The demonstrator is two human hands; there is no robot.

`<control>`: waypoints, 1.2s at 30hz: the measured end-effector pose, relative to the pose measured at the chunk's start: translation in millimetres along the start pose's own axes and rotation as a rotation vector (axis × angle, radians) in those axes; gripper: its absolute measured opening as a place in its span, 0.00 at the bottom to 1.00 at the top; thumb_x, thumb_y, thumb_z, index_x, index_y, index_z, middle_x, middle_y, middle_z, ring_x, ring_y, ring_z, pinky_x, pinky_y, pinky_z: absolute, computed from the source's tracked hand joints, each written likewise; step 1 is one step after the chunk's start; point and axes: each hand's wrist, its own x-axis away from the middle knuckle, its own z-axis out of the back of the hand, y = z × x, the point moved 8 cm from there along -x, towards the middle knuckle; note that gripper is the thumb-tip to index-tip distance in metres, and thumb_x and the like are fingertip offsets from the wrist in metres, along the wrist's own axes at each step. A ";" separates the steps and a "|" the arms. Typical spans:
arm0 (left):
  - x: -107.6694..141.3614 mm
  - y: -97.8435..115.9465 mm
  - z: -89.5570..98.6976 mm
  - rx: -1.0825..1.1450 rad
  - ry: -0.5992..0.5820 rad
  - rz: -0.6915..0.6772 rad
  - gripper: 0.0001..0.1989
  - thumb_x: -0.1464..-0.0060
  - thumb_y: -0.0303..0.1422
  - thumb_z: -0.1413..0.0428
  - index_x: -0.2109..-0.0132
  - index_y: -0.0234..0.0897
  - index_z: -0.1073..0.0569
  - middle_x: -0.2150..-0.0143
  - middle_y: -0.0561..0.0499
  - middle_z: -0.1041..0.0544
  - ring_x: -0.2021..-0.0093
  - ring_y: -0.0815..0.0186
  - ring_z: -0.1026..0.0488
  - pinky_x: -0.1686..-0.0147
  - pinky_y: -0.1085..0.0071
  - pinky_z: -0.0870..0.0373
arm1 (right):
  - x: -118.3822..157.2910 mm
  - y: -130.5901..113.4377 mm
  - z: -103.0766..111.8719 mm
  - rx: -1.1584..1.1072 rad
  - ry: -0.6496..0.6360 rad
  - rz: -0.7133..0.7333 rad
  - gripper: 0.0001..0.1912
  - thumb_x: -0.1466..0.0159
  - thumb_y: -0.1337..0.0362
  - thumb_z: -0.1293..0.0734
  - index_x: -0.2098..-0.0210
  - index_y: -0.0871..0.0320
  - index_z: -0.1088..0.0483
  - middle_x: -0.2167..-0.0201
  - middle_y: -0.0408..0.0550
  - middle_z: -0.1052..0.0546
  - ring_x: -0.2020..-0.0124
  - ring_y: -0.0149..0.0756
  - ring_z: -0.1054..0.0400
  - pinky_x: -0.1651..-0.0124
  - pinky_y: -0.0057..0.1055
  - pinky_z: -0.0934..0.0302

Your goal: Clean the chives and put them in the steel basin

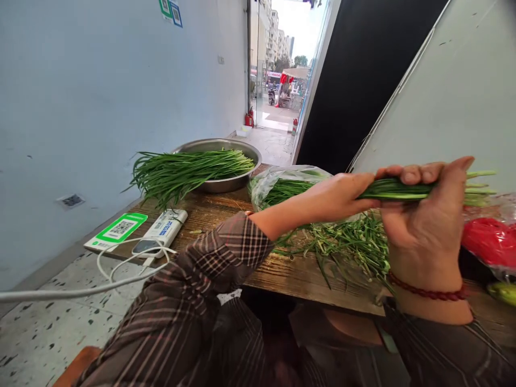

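Note:
A bundle of green chives [397,188] lies level across both hands at the right, its pale ends pointing right. My left hand [350,191] grips the bundle near its left part. My right hand [431,209], palm up with a red cord at the wrist, holds the stalks between thumb and fingers. Below the hands, loose trimmed greens [350,242] are spread on the wooden table [282,271]. A steel basin [226,185] at the back left bears a large pile of chives [189,169]. Between basin and hands is a clear plastic bag [264,188] with more chives inside.
A white power bank rack [173,217] with a cable and a green QR card [121,228] sit on the table's left end. At the right edge are a red plastic-wrapped item [489,239] and a yellow-green item [503,292]. A glass door stands beyond.

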 end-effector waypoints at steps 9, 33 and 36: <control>10.1 -85.1 140.5 -0.860 0.076 0.423 0.13 0.39 0.34 0.47 0.49 0.34 0.32 0.56 0.44 0.26 0.47 0.52 0.30 0.49 0.56 0.35 | -23.8 88.2 119.2 0.266 0.009 -0.252 0.26 0.48 0.48 0.25 0.57 0.59 0.26 0.70 0.44 0.21 0.71 0.28 0.26 0.69 0.23 0.31; 138.6 -345.1 242.5 -1.113 -0.128 1.022 0.39 0.39 0.52 0.58 0.30 0.29 0.51 0.28 0.35 0.51 0.30 0.43 0.52 0.36 0.38 0.60 | -6.6 145.0 246.7 0.191 0.516 -0.431 0.18 0.44 0.47 0.31 0.75 0.56 0.24 0.80 0.46 0.34 0.80 0.26 0.39 0.82 0.23 0.39; 105.1 -312.8 236.1 -1.113 0.040 0.862 0.36 0.39 0.48 0.54 0.32 0.29 0.47 0.29 0.35 0.46 0.32 0.44 0.47 0.36 0.37 0.57 | -7.2 143.3 249.5 0.121 0.546 -0.411 0.19 0.45 0.47 0.30 0.74 0.59 0.26 0.81 0.42 0.33 0.81 0.24 0.39 0.82 0.20 0.40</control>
